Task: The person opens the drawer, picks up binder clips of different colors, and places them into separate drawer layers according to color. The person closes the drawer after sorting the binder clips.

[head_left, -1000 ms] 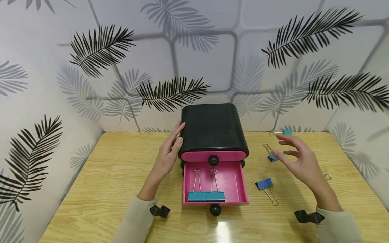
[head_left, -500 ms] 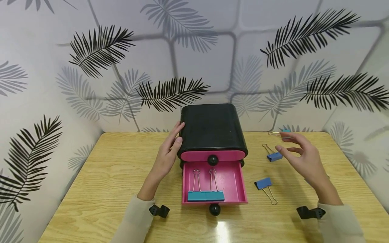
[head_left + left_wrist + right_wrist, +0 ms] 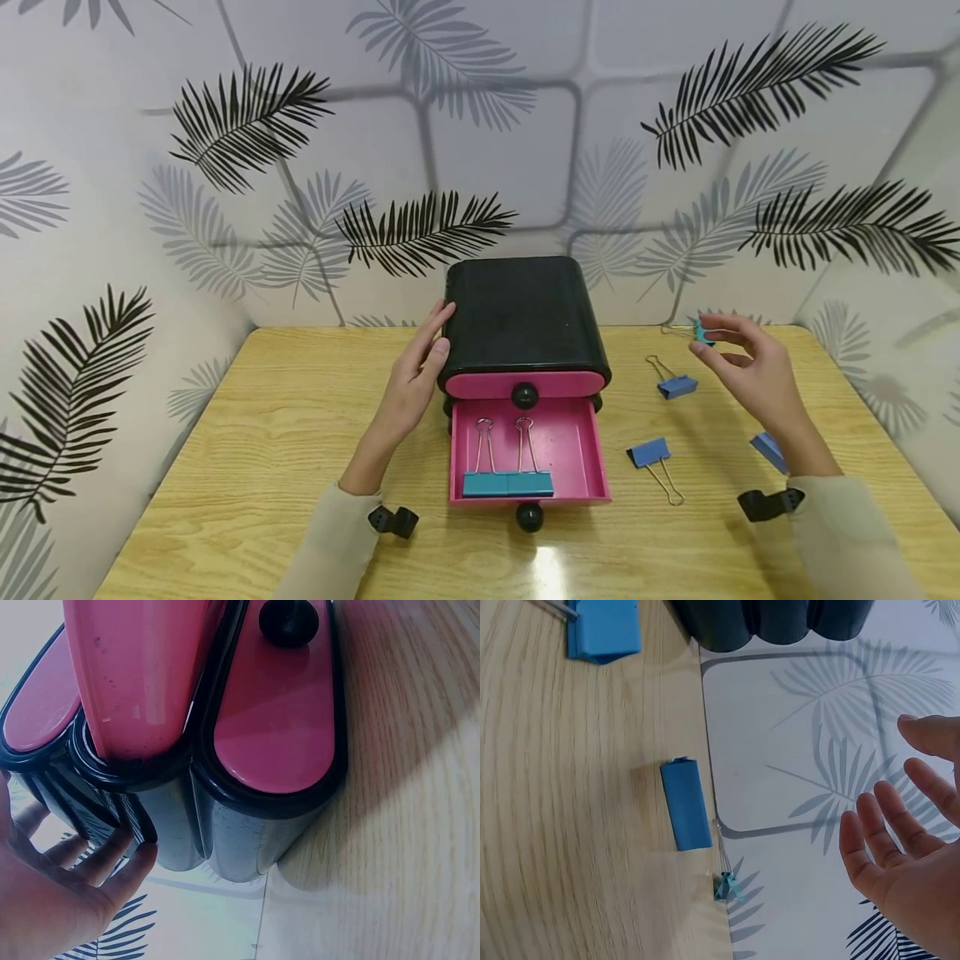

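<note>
My left hand [image 3: 411, 377] rests against the left side of a black drawer cabinet [image 3: 517, 312]; its straight fingers touch the cabinet's side in the left wrist view. A pink drawer [image 3: 573, 442] is pulled out, with two teal binder clips [image 3: 508, 484] side by side at its front. Over the right of the table, my right hand [image 3: 753, 367] is held up with thumb and fingers apart, overlapping a small teal binder clip [image 3: 703, 332] in the head view. In the right wrist view, that hand's fingers are apart from the teal clip [image 3: 725, 886] and grip nothing.
Several blue binder clips lie on the right: one [image 3: 677, 387] near the right hand, one [image 3: 649, 452] beside the drawer, and another [image 3: 770, 452] partly behind the right forearm. A leaf-patterned wall [image 3: 510, 167] borders the wooden table [image 3: 285, 433] at the back.
My right hand has shifted slightly right and farther back, from near the blue binder clip toward the small teal one. The blue clip behind the forearm now shows more. The left hand stays in place.
</note>
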### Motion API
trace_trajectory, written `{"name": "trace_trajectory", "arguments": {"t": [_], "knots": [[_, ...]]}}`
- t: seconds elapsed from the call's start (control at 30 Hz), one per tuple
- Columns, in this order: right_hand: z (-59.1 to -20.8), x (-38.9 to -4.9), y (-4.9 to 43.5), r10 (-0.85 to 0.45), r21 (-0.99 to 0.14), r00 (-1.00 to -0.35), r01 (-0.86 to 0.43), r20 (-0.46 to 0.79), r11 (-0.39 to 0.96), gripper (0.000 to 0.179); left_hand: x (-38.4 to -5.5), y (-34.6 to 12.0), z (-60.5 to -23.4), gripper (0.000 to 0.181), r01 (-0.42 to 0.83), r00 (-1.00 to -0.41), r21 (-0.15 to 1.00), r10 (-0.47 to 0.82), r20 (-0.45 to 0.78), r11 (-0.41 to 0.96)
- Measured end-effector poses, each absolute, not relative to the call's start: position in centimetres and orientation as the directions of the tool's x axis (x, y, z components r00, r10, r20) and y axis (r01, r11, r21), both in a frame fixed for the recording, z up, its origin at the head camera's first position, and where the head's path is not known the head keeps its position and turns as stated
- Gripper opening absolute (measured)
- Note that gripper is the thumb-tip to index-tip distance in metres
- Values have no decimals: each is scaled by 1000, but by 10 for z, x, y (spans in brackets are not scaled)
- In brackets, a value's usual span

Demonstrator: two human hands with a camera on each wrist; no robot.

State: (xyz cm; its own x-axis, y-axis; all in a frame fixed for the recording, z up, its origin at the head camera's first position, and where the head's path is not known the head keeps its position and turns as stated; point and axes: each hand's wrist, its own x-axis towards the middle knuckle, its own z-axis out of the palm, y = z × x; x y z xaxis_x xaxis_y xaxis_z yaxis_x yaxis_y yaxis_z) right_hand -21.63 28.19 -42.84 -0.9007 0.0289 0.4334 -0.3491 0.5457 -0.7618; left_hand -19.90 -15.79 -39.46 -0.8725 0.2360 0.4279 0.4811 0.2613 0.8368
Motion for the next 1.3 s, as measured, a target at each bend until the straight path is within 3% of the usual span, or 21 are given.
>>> {"name": "trace_trajectory", "arguments": {"t": [0.67, 1.3], "knots": [[-433, -254, 308, 55, -763, -930, -263, 363, 591, 47, -202, -157, -391, 50, 482, -872, 842, 226, 435, 242], [-461, -284, 340, 39, -802, -988, -99, 151, 588, 59, -200, -158, -396, 49, 481, -872, 843, 228, 432, 241]]}}
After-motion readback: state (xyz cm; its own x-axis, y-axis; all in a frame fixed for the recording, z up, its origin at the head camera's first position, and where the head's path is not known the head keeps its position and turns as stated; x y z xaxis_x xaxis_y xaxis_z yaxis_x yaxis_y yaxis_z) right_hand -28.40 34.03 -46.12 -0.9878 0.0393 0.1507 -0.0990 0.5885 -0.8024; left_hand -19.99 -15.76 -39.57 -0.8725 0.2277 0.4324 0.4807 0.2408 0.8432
